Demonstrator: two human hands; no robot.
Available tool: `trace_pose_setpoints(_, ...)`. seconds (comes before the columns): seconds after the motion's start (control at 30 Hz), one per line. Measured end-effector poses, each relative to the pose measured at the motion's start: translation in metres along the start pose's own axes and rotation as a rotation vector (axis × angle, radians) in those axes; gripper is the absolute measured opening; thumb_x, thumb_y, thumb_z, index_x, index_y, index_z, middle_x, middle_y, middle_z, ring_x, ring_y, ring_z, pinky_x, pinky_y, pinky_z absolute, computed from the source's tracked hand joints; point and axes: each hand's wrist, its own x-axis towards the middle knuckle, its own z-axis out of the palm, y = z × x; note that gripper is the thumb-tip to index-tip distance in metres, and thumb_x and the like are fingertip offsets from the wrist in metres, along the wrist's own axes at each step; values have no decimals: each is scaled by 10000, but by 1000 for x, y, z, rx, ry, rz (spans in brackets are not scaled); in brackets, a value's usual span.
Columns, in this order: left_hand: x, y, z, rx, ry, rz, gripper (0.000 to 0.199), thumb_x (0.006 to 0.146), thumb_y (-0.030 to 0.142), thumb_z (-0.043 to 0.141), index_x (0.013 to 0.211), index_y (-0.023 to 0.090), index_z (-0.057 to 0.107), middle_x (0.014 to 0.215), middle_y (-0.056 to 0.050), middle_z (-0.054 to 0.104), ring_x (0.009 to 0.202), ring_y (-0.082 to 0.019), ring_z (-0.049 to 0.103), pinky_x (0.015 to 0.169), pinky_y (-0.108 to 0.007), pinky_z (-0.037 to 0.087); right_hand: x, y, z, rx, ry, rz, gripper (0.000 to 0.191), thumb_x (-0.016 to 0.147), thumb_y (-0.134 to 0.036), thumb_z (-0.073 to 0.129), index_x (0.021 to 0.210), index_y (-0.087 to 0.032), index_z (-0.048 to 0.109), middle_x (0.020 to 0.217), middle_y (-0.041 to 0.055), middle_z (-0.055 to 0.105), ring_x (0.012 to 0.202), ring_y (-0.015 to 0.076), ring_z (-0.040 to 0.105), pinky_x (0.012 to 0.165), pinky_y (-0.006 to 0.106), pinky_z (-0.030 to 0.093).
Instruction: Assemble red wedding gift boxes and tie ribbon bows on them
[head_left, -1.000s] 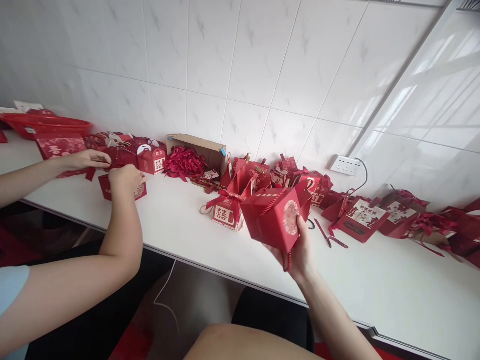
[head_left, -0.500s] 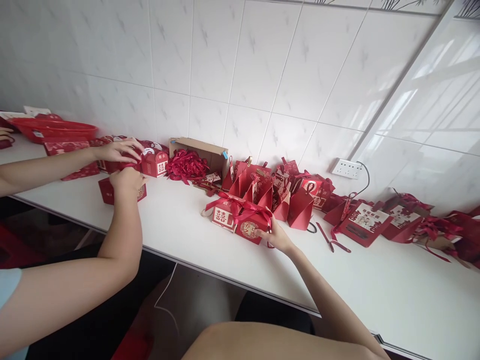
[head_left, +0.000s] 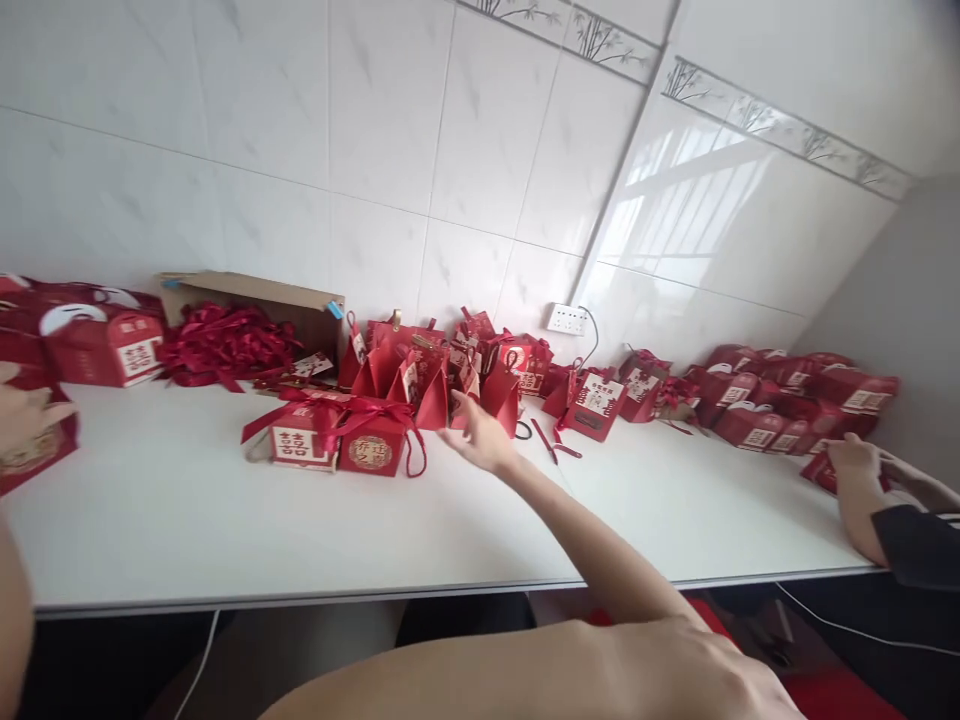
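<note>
Two red gift boxes stand side by side in front of me: one with a white double-happiness panel, the other with a round gold emblem. Dark red ribbon lies across their tops. Just right of them, my right hand is open in the air with fingers apart, holding nothing. Behind it are tall folded red bags. My left forearm crosses the bottom of the view, and my left hand lies by my right arm, its fingers blurred.
A cardboard box and a heap of ribbon are at back left. A co-worker's hand is on a red box at far left; another co-worker's hands work at right. Finished-looking boxes are stacked behind. A socket strip is on the wall.
My view has swung to the right. My right hand has let go of the gift box with the round emblem and moved off to its right.
</note>
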Motion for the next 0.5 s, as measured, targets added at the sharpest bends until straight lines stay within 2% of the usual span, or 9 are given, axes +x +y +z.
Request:
trace_pose_setpoints(0.07, -11, 4, 1, 23, 63, 13, 279, 825, 397, 464, 967, 570, 630, 1038, 133, 650, 1035, -123, 618, 577, -247, 483, -8, 28, -39, -131, 132, 43, 501, 864, -467, 458, 1288, -201, 442, 1107, 106, 618, 909, 226, 616, 844, 393, 474)
trace_pose_setpoints(0.1, -18, 4, 2, 28, 62, 37, 273, 820, 384, 478, 967, 550, 638, 1089, 139, 637, 1060, -119, 606, 612, -239, 496, -12, 45, -57, -191, 189, 109, 431, 881, -429, 430, 1245, -203, 472, 1087, 96, 620, 899, 213, 613, 835, 375, 479)
trace_pose_setpoints(0.17, -38, -7, 2, 40, 46, 90, 248, 812, 359, 499, 978, 431, 669, 1204, 104, 603, 1097, -128, 584, 740, -231, 520, -19, 84, -88, -309, 268, 290, 369, 878, -349, 426, 1207, -196, 494, 1133, 109, 589, 945, 217, 597, 836, 364, 479)
trace_pose_setpoints(0.23, -64, -32, -1, 62, 34, 123, 227, 795, 316, 522, 963, 272, 668, 1253, 19, 589, 1096, -155, 575, 873, -258, 507, -27, 124, -110, -386, 308, 443, 387, 839, -284, 463, 1201, -153, 498, 1189, 171, 539, 1040, 271, 561, 851, 401, 465)
trace_pose_setpoints(0.3, -93, -65, -8, 71, 94, 56, 208, 747, 230, 543, 933, 197, 633, 1149, -44, 637, 990, -170, 606, 849, -297, 510, -35, 160, -125, -444, 332, 604, 461, 792, -281, 521, 1214, -99, 486, 1191, 237, 509, 1095, 333, 526, 853, 445, 452)
trace_pose_setpoints(0.33, -106, -83, -13, 85, 163, 6, 159, 739, 165, 524, 867, 186, 618, 1066, -51, 660, 919, -172, 614, 794, -305, 512, -38, 175, -131, -467, 345, 681, 517, 776, -298, 544, 1235, -72, 466, 1186, 264, 499, 1102, 357, 518, 848, 463, 450)
trace_pose_setpoints(0.4, -130, -114, -23, 112, 308, 6, 169, 727, 53, 456, 731, 181, 566, 832, -37, 666, 718, -146, 581, 659, -281, 484, -40, 199, -142, -501, 374, 792, 643, 765, -351, 566, 1286, -13, 399, 1185, 316, 477, 1100, 390, 517, 839, 491, 444)
trace_pose_setpoints(0.5, -151, -140, -31, 104, 496, -57, 211, 702, -1, 406, 661, 180, 507, 656, -25, 592, 596, -129, 500, 563, -250, 430, -31, 224, -159, -560, 431, 795, 746, 778, -410, 554, 1328, 38, 322, 1216, 360, 442, 1132, 406, 501, 894, 496, 411)
